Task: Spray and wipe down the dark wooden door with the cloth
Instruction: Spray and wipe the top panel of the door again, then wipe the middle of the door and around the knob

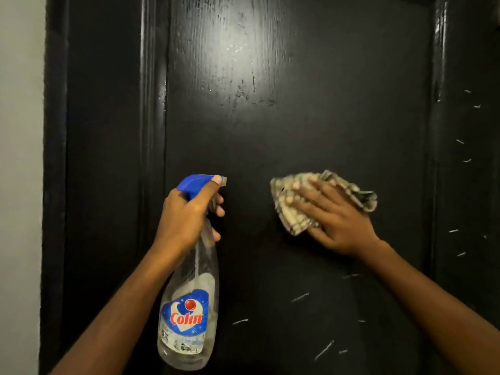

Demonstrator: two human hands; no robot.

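One bottle (pixel 189 307) in left hand (pixel 186 212), cloth (pixel 357 196) under right hand (pixel 338 217)

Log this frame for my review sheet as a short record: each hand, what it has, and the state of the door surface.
left hand: grips the spray bottle at its neck, one fingertip on top of the blue head
right hand: fingers straight, presses the cloth flat against the door
door: dark, glossy, streaky marks in the glare on the upper panel, pale short marks at lower right
wall: pale strip at the left edge
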